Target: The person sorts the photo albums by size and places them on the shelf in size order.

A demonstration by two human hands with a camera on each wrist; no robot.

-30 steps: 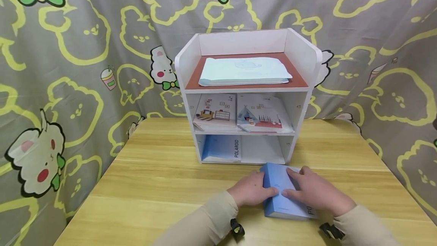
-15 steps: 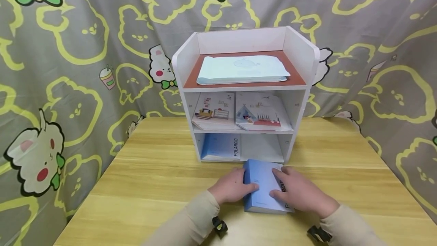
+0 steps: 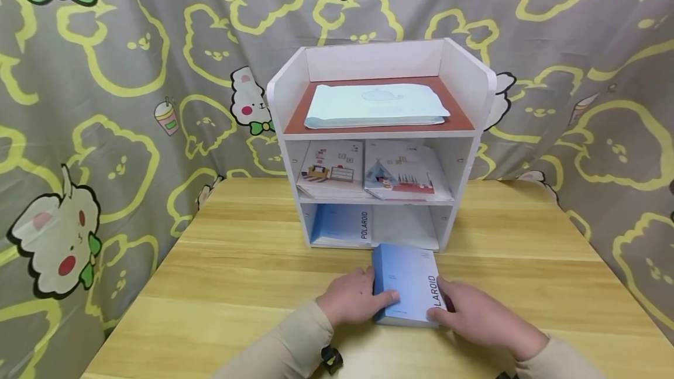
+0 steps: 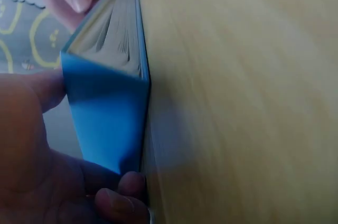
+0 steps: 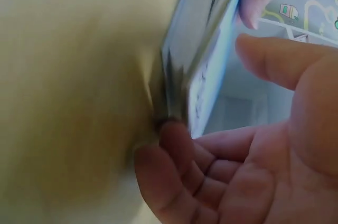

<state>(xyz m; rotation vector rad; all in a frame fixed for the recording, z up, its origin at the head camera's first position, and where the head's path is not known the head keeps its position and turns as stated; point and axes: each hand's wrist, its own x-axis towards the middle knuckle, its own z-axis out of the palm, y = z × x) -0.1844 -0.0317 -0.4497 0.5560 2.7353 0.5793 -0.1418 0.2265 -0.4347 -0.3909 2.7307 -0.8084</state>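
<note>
A thick blue-and-white photo album [image 3: 405, 285] marked POLAROID lies on the table just in front of the shelf. My left hand [image 3: 347, 297] grips its blue spine side, thumb on the cover and fingers against the spine, as the left wrist view shows of the album [image 4: 105, 113]. On the opposite side, my right hand [image 3: 481, 314] holds the edge, thumb over the lower right corner of the cover. Its fingers curl at the page side of the album [image 5: 203, 18] in the right wrist view. The album's underside is hidden.
A white shelf unit [image 3: 468, 174] stands behind the album. In its bottom level, a similar blue album [image 3: 339, 224] sits at the left. Two illustrated books, including a tent-covered one [image 3: 402, 171], lie on the middle level. A pale whale-printed book [image 3: 376, 104] lies on top.
Both hands have moved the album left along the table, in front of the shelf's bottom level. My right hand has shifted from the cover's middle to its right edge.
</note>
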